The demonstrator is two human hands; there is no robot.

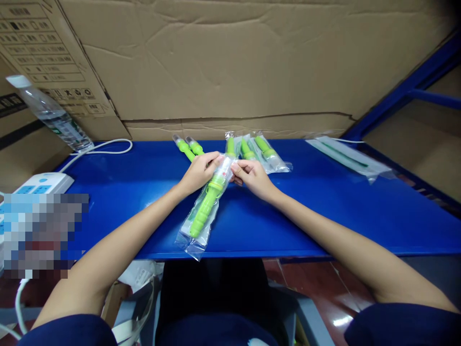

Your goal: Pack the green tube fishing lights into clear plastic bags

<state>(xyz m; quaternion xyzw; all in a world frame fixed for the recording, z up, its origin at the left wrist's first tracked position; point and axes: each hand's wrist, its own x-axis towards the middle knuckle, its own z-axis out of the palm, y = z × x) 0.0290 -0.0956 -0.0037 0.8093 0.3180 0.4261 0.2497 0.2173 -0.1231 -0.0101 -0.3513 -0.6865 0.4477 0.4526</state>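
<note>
A green pen-shaped item in a clear plastic bag (206, 207) lies lengthwise on the blue table (324, 211), its lower end over the front edge. My left hand (200, 170) pinches the bag's top end from the left. My right hand (252, 177) pinches the same end from the right. Just behind the hands lie several bagged green items (260, 151) and two unbagged green items (188, 147).
A flat stack of empty clear bags (347, 156) lies at the back right. A water bottle (54, 115) leans at the far left beside a white power strip (41, 183) and its cable (104, 146). Cardboard (234, 62) walls the back.
</note>
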